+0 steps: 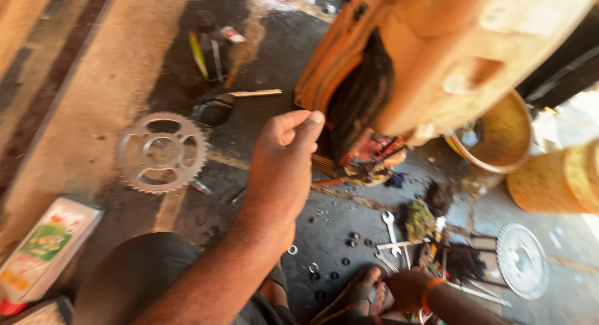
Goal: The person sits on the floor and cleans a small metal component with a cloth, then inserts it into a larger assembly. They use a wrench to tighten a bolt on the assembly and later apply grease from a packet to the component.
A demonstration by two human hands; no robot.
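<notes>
Steel spanners (392, 234) blur beside right hand (409, 289); left hand (284, 159) empty.

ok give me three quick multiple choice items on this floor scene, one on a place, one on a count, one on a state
1. Where does the toothed sprocket lie relative to the left hand?
A. left of it
B. right of it
C. on top of it

2. How many toothed sprockets lie on the floor?
A. one
B. two
C. four

3. What is the left hand doing?
A. gripping a spanner
B. raised, holding nothing visible
C. flat on the floor

Answers:
1 A, the sprocket sits on the concrete left of the hand.
2 B, a second sprocket lies at far right.
3 B, the fingers curl loosely in the air; the spanner lies on the floor near the right hand.
</notes>
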